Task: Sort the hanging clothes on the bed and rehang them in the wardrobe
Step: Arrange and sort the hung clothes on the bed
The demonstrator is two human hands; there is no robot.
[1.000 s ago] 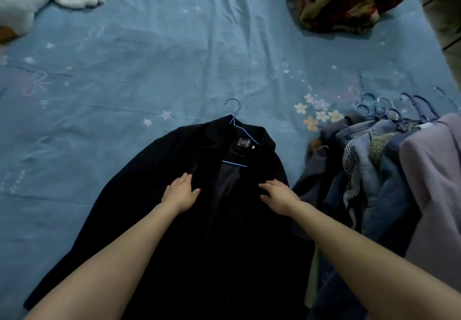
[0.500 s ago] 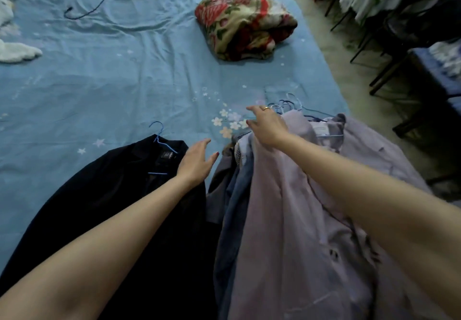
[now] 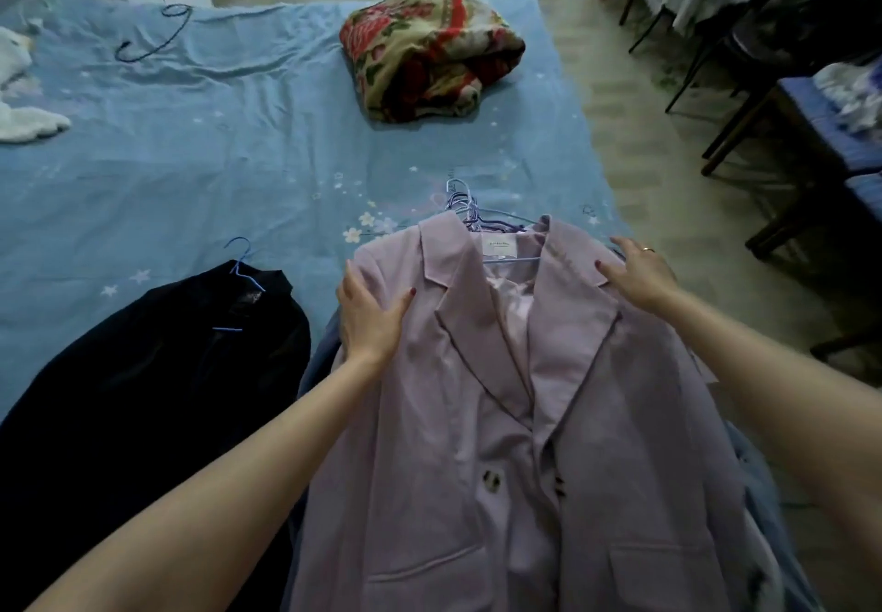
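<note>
Left hand [image 3: 370, 320] lies on the left shoulder of the lilac blazer [image 3: 501, 420], thumb spread wide from the fingers, fingers wrapping the shoulder edge; whether it grips or merely presses cannot be told for sure, though the fingers read as nearly straight. Right hand [image 3: 642, 275] rests flat on the blazer's right shoulder, fingers extended and slightly fanned, a ring on one finger. Neither hand is clenched.

Blazer sits face-up on top of a pile of hangered clothes [image 3: 763, 492] at the near right part of the bed [image 3: 191, 172]. A cluster of wire hanger hooks [image 3: 465, 205] pokes out past the collar. Pile's right side reaches the mattress edge, with tiled floor [image 3: 620, 100] just beyond.

Black jacket [image 3: 143, 373] lies just beside the pile on the left, on a blue hanger [image 3: 243, 263]. Wide bare sheet stretches beyond both garments.

Blazer cloth is smooth, matte, with notched lapels, glossy lining, mottled buttons and flap pockets. Sheet is wrinkled blue cotton printed with small flowers and stars. A folded floral blanket [image 3: 429, 48], thick and plush, sits toward the far side.
</note>
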